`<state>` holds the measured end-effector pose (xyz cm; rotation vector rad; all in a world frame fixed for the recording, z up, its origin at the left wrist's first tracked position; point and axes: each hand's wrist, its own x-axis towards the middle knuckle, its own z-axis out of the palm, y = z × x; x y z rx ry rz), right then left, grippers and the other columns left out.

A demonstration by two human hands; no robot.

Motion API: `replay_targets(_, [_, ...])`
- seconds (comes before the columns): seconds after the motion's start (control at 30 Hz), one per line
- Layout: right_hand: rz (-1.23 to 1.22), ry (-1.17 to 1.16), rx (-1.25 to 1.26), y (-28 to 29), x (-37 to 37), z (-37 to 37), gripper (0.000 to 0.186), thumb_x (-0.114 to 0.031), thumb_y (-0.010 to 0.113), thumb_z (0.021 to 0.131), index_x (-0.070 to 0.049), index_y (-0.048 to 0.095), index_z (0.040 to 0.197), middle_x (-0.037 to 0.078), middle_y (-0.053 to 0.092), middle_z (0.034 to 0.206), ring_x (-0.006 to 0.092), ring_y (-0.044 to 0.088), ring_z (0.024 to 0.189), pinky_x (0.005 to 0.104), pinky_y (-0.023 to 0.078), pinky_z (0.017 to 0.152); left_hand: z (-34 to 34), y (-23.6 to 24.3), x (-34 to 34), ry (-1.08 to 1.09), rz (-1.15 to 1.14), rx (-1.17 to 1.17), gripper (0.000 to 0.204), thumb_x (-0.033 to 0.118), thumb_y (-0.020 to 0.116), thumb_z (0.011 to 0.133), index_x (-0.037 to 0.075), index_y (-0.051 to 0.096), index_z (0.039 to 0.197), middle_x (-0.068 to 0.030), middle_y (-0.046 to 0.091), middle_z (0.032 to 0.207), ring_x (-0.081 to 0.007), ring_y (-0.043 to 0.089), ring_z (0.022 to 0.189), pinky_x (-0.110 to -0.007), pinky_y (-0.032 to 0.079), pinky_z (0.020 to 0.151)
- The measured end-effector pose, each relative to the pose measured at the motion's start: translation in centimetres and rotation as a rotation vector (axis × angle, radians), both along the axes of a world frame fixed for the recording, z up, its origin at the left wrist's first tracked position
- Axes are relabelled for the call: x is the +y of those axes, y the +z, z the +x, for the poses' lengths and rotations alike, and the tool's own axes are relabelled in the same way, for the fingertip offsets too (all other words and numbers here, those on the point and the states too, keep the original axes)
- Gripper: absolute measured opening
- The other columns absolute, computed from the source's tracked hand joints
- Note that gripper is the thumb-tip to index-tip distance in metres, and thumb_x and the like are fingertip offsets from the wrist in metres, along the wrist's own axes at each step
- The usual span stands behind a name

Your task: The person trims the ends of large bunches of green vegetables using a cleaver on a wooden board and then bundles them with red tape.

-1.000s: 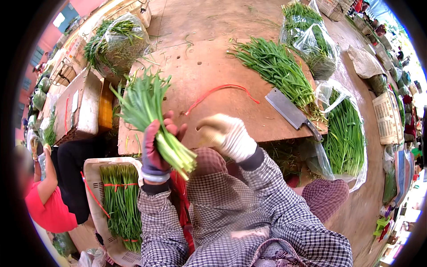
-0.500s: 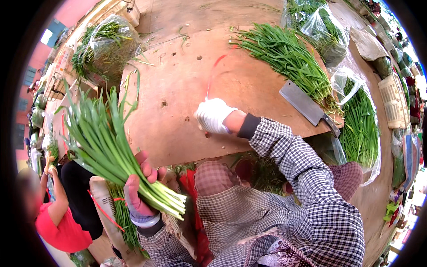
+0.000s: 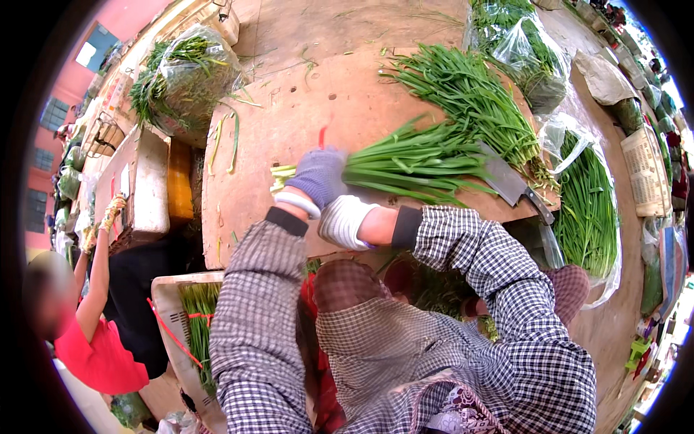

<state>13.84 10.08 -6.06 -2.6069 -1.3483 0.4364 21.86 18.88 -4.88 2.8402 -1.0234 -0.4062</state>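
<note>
A bunch of garlic chives (image 3: 412, 165) lies across the wooden board (image 3: 253, 202), pale stem ends to the left, leaves to the right. My left hand (image 3: 318, 176), in a purple-grey glove, wraps round it close to the stem ends. Just below and right of it, touching, my white-gloved right hand (image 3: 345, 221) is closed on a thin red tie strip (image 3: 322, 136). The strip's far end shows beyond the left hand; the rest is hidden under the bunch and hands. The leaf tips reach a cleaver (image 3: 504, 173) and a larger pile of chives (image 3: 470, 101).
Bagged chives stand at the far left (image 3: 184, 79), far right (image 3: 531, 65) and right (image 3: 587, 206). A crate (image 3: 168, 304) with tied bunches is beside my left arm. A person in red (image 3: 97, 354) works at the left. The cleaver's handle overhangs the board's right edge.
My left hand has brought the bunch from the left onto the board, turning its leaves to the right. My right hand has drawn slightly nearer me, and the strip's far end has shifted left and nearer.
</note>
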Motion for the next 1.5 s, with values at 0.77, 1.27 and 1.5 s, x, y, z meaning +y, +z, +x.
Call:
replay_targets(0.77, [0.529,-0.709,-0.259,1.0,-22.4,-10.8,0.016,-0.022,0.061,0.076,-0.006,0.063,0.076,0.015,0.061,0.073,0.0350,0.061,0.067,0.0437,0.049,0.062,-1.3,-1.9,1.1,0.115,-0.037,-0.133,0.093,0.037,0.075,0.062,-0.002,0.035,0.137,-0.0255,0.050,0.122,-0.0416,0.050,0.110,-0.044,0.042,0.095])
replay_targets(1.27, [0.195,-1.308,-0.399,3.5,-39.7,-13.9,0.058,-0.038,0.072,0.073,-0.008,0.053,0.118,0.019,0.063,0.093,0.0344,0.063,0.082,0.0409,0.051,0.071,-7.4,4.1,-11.2,-0.179,-0.393,-0.246,0.071,0.022,0.072,0.075,0.000,0.041,0.134,-0.0229,0.043,0.132,-0.0386,0.041,0.122,-0.043,0.035,0.104])
replay_targets(1.5, [0.064,-1.241,-0.137,2.0,-38.6,-6.4,0.090,-0.042,0.076,0.065,-0.003,0.037,0.137,0.025,0.059,0.098,0.0381,0.060,0.094,0.0439,0.048,0.079,-9.1,0.4,-23.2,-0.172,-0.762,0.264,0.062,0.023,0.070,0.080,-0.001,0.043,0.131,-0.0189,0.048,0.126,-0.0319,0.048,0.116,-0.038,0.040,0.098])
